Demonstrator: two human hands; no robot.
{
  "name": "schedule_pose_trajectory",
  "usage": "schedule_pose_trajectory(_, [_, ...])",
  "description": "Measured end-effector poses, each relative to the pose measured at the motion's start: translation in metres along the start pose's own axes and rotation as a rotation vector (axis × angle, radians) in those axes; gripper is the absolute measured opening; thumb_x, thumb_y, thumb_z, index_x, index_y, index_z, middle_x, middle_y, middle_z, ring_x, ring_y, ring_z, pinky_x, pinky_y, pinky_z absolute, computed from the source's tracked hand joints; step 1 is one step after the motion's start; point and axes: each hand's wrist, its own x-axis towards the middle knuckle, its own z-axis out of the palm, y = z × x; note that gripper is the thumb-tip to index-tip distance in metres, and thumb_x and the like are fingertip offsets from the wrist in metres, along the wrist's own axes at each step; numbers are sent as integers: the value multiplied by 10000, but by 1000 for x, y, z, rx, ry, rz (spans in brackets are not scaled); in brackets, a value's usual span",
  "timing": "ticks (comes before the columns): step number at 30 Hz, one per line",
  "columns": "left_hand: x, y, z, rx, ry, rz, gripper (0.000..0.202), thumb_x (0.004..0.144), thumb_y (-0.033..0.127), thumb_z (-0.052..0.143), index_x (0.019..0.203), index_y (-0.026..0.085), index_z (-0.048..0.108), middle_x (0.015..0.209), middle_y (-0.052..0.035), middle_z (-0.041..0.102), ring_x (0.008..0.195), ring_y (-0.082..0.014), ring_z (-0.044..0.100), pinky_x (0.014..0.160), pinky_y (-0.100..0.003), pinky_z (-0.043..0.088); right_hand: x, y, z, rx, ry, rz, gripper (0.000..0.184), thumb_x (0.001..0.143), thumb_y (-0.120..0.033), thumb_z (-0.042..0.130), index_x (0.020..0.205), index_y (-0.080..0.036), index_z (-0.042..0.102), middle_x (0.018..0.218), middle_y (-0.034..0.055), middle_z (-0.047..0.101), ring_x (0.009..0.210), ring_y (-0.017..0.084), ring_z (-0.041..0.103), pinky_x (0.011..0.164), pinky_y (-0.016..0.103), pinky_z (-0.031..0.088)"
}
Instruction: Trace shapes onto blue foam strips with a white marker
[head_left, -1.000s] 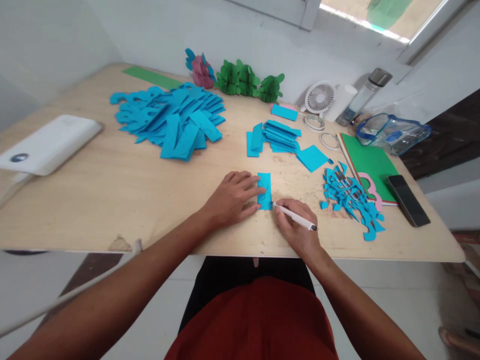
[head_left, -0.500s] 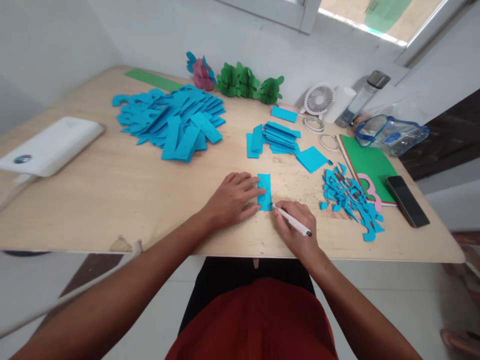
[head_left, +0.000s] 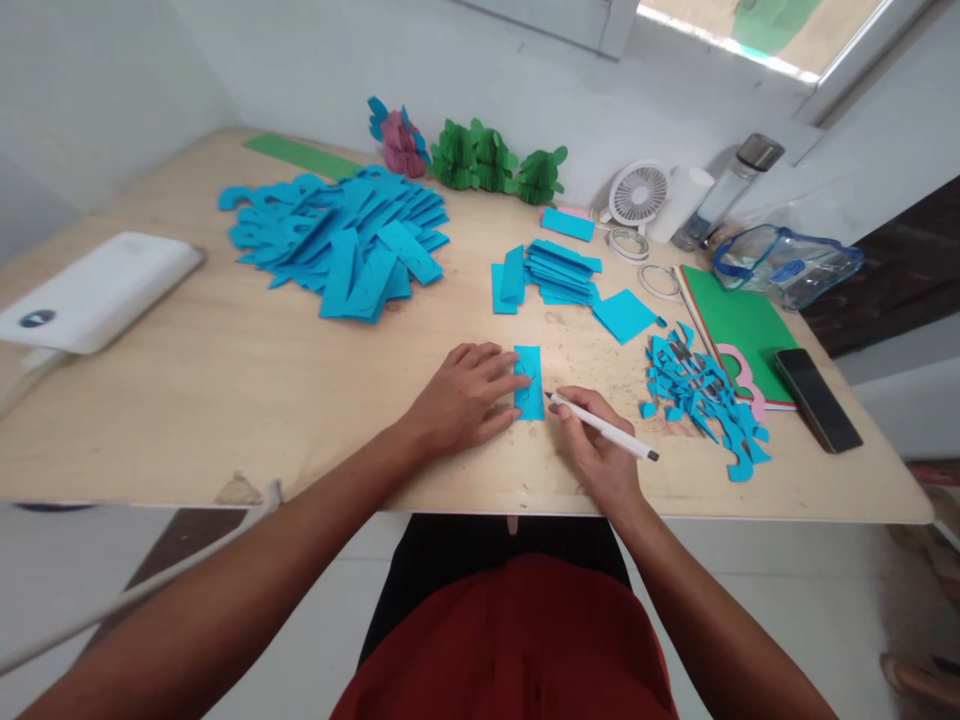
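A small blue paper rectangle (head_left: 534,400) with dark curved pen lines lies on the table near its front edge. My left hand (head_left: 469,395) rests flat beside it, fingers spread, with the fingertips on the paper's left part. Between the thumb and fingers of my right hand (head_left: 598,440) is a white pen (head_left: 607,430). Its dark tip points left, just off the paper's right edge. Behind the paper are a stack of folded blue pieces (head_left: 561,272) and a blue square (head_left: 625,316).
A large heap of blue cut papers (head_left: 337,235) lies at the back left. Blue scraps (head_left: 697,390), a phone (head_left: 817,400) and green paper sheets (head_left: 739,315) are on the right. A white power bank (head_left: 105,290) is at the left, and a small fan (head_left: 639,194) stands by the wall.
My right hand has drawn the pen slightly right and up, away from the paper's edge, and the pen lies at a changed angle. My left hand and the paper stay in place.
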Motion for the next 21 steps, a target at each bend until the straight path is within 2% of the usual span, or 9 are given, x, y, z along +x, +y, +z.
schedule_pose_trajectory(4, [0, -1, 1, 5, -4, -2, 357, 901, 383, 498, 1181, 247, 671, 1311, -110, 618, 1221, -338, 506, 1025, -542, 396, 0, -2, 3, -118, -48, -148, 236, 952, -272, 509, 1119, -243, 673, 1089, 65, 748, 1017, 218, 699, 920, 383, 544])
schedule_pose_trajectory(10, [-1, -2, 1, 15, 4, 7, 357, 907, 391, 498, 1179, 240, 674, 1311, -112, 618, 1217, -339, 509, 1019, -542, 404, -1, 3, 4, -319, -106, -296, 284, 965, -227, 484, 1188, -231, 660, 1016, 65, 757, 943, 226, 684, 874, 394, 535])
schedule_pose_trajectory(16, [0, -3, 2, 42, 7, 12, 339, 948, 343, 446, 1172, 249, 682, 1306, -102, 625, 1213, -332, 513, 1005, -530, 418, -2, -1, 5, -380, -78, -358, 275, 980, -223, 487, 1189, -210, 666, 971, 78, 756, 898, 237, 671, 839, 398, 521])
schedule_pose_trajectory(21, [0, -3, 4, 49, 28, 12, 320, 946, 335, 464, 1156, 255, 692, 1286, -98, 639, 1204, -328, 522, 1003, -527, 424, -2, 0, 6, -346, -89, -325, 278, 975, -224, 490, 1185, -215, 672, 993, 79, 758, 904, 242, 674, 850, 416, 523])
